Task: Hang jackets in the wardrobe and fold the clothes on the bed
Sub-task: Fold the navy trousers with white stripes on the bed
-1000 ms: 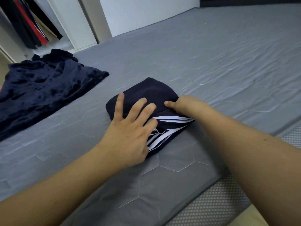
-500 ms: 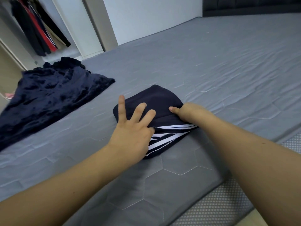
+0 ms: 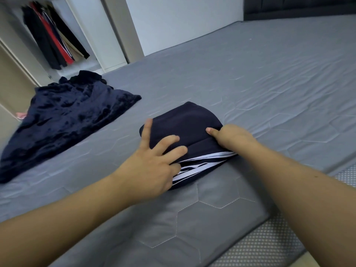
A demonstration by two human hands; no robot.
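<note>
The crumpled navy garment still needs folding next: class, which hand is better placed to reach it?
Probably the left hand: it lies on the folded striped garment nearer the crumpled navy garment; the right hand grips the far edge.

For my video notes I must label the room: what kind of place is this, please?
Most likely a bedroom in a home. A wide bed with a grey quilted cover fills the view, an open wardrobe holds hanging jackets, and a dark headboard stands at the far end.

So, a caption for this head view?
Both hands, left and right, on folded striped garment on grey bed.
</note>
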